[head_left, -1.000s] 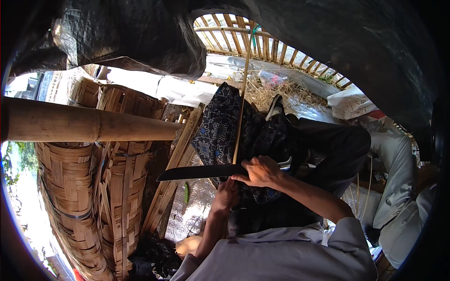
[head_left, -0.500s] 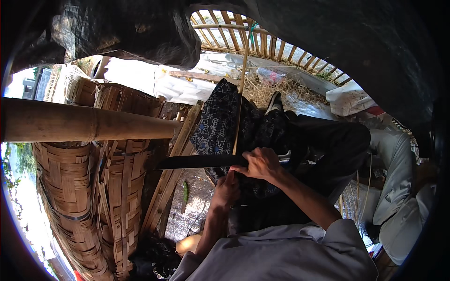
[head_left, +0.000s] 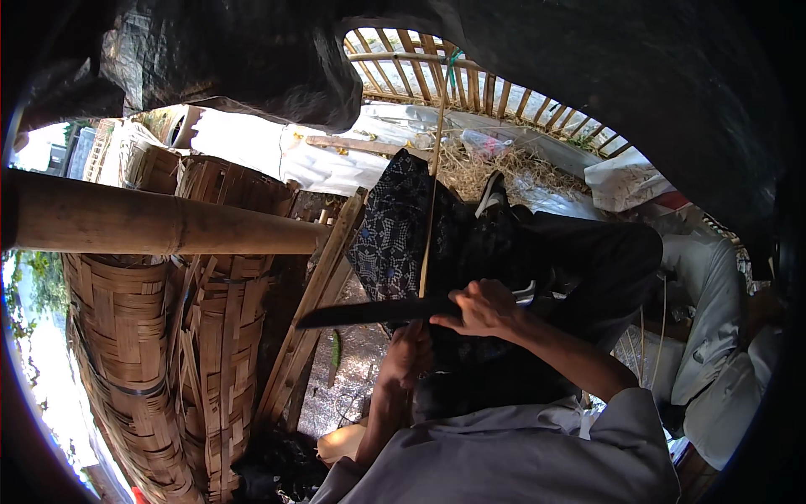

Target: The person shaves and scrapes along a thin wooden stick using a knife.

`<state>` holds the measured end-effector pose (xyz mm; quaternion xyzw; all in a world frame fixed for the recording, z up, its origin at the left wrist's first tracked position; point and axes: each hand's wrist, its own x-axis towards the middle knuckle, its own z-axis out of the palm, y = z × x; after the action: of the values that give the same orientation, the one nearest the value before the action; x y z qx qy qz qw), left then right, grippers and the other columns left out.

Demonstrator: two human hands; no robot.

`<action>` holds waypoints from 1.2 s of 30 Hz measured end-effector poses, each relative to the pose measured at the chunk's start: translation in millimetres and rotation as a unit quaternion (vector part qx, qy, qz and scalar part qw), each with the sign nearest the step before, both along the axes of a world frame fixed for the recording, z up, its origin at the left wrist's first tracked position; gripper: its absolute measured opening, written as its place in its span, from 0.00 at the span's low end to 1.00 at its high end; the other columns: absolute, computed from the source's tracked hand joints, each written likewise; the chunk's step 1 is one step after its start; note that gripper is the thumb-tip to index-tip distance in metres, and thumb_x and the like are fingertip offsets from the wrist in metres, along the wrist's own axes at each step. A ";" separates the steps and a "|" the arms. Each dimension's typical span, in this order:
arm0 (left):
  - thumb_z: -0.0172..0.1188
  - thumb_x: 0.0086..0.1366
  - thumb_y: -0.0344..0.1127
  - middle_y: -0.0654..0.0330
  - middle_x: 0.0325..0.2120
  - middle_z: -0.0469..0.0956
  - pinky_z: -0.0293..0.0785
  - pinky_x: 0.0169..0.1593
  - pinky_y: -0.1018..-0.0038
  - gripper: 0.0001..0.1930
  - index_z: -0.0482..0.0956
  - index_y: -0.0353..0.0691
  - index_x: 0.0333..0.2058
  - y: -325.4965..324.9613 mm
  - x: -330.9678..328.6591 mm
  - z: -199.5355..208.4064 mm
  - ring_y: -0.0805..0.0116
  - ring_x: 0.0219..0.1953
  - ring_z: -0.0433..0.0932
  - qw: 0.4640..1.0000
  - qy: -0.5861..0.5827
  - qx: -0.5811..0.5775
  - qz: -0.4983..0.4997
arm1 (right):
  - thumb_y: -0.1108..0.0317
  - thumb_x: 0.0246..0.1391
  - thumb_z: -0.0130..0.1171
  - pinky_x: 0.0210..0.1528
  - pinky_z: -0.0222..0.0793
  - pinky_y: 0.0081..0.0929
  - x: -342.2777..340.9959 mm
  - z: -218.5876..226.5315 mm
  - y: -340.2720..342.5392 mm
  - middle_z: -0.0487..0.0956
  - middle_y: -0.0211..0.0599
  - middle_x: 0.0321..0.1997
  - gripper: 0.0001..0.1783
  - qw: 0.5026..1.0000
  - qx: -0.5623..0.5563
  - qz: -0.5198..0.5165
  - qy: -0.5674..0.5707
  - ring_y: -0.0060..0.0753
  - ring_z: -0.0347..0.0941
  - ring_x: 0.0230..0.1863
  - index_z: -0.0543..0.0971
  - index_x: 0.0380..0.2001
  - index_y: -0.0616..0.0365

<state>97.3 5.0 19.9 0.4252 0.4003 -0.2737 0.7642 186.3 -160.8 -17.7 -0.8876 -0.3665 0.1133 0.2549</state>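
My right hand [head_left: 484, 308] is closed round the handle end of a machete [head_left: 369, 313]. Its long dark blade points left, lying crosswise in front of me with the tip a little nearer to me than the handle. The thumb stretches along the blade's near side. Just under the blade, my left hand [head_left: 406, 354] is closed on the near end of a long, thin bamboo strip [head_left: 433, 185]. From there the strip passes at the blade and runs away from me over a dark patterned cloth [head_left: 390, 231] on my legs. The fingers hide the strip's end.
A thick bamboo pole [head_left: 168, 220] juts in from the left above tall woven bamboo baskets [head_left: 122, 336]. Wooden planks [head_left: 312, 298] lean beside them. A slatted bamboo fence [head_left: 491, 88] stands ahead, with straw [head_left: 478, 164] before it. Dark sheeting [head_left: 638, 84] hangs overhead. Another person's grey-clad leg [head_left: 709, 311] is at right.
The machete has shifted slightly toward me and to the right, and its tip has dipped nearer to me. My left hand keeps its grip at about the same place.
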 end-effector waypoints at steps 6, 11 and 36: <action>0.43 0.66 0.53 0.74 0.09 0.49 0.43 0.08 0.81 0.22 0.57 0.51 0.17 5.5 1.1 -2.6 0.81 0.06 0.45 1.000 -0.009 -0.013 -0.014 | 0.30 0.48 0.44 0.17 0.71 0.34 12.5 -10.3 -2.3 0.70 0.43 0.07 0.39 0.992 0.002 -0.121 0.044 0.42 0.74 0.14 0.77 0.15 0.60; 0.44 0.67 0.53 0.74 0.09 0.48 0.42 0.09 0.81 0.21 0.57 0.51 0.17 0.7 -4.2 -1.4 0.81 0.07 0.44 1.000 0.017 0.001 0.024 | 0.35 0.50 0.47 0.18 0.71 0.36 12.4 -3.6 -6.0 0.72 0.48 0.10 0.35 0.997 -0.029 -0.018 0.072 0.46 0.74 0.15 0.76 0.17 0.62; 0.43 0.67 0.53 0.74 0.09 0.49 0.44 0.11 0.81 0.22 0.56 0.52 0.16 1.4 -5.3 1.8 0.81 0.08 0.47 0.995 -0.015 0.082 -0.050 | 0.35 0.49 0.48 0.18 0.71 0.35 12.9 -2.9 -16.7 0.70 0.44 0.08 0.36 0.995 -0.023 -0.019 0.094 0.45 0.74 0.15 0.74 0.11 0.60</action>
<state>91.9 6.4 21.8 0.5101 0.3882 -0.2715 0.7179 199.3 -177.5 -20.6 -0.8853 -0.3217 0.1997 0.2698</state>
